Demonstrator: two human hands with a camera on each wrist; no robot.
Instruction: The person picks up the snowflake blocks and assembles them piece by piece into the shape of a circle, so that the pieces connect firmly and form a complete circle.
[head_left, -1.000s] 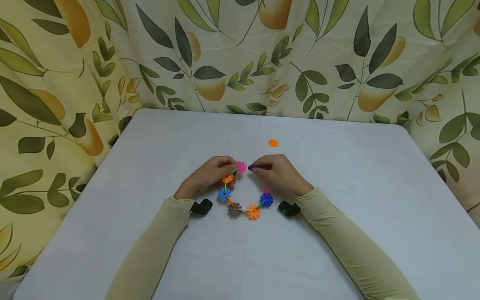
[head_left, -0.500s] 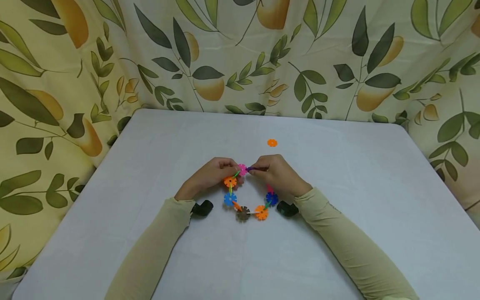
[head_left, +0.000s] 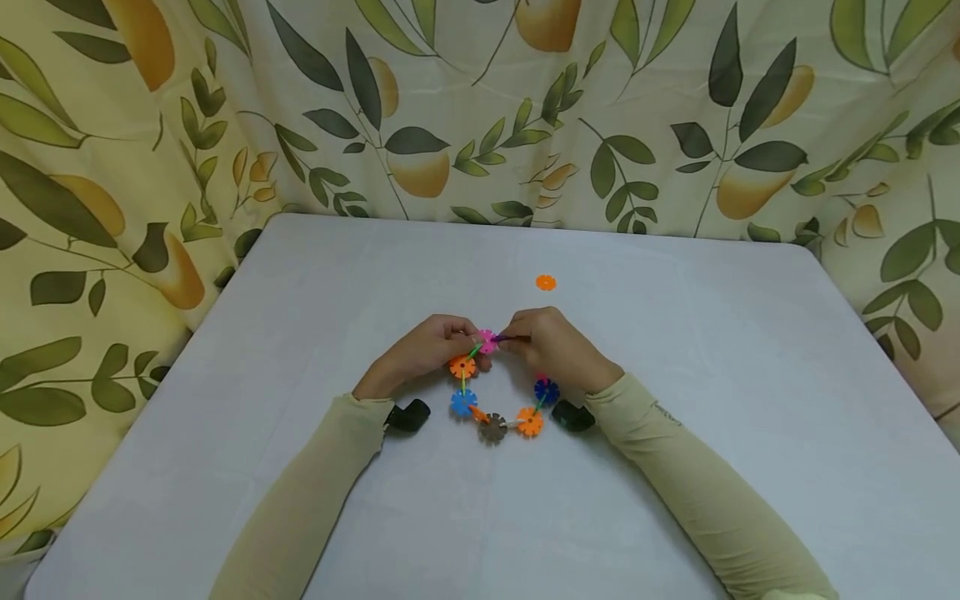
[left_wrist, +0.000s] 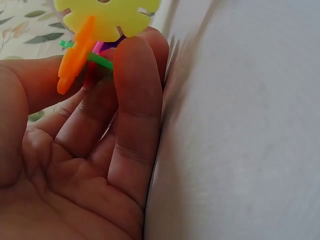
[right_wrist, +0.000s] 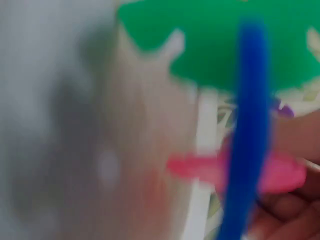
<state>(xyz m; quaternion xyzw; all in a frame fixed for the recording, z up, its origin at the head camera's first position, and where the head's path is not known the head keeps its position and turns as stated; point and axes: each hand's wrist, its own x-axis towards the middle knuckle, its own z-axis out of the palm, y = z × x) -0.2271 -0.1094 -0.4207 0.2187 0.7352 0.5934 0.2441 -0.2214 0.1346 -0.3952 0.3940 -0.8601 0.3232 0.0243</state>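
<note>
Notched, flower-shaped plastic discs are slotted edge to edge in a curved chain. Its left end, by the pink disc (head_left: 487, 341), is pinched by my left hand (head_left: 423, 354). My right hand (head_left: 561, 350) pinches a purple disc (head_left: 514, 337), seen edge-on, whose edge touches the pink one; how deep it sits cannot be told. From there the chain runs through an orange disc (head_left: 462, 367), a light blue disc (head_left: 463, 403), a brown disc (head_left: 492, 428) and a dark blue disc (head_left: 547, 391) near my right wrist. Yellow (left_wrist: 110, 20) and green discs (right_wrist: 210, 40) loom close in the wrist views.
One loose orange disc (head_left: 546, 282) lies flat beyond my hands on the white-covered table (head_left: 675, 333). Dark wrist-worn devices (head_left: 408, 416) sit under both sleeves. A leaf-and-fruit patterned curtain (head_left: 525, 108) hangs behind and left of the table.
The purple disc, apart from the pink one a second ago, now touches its edge. My left hand and the chain have shifted slightly right. The loose orange disc stays put.
</note>
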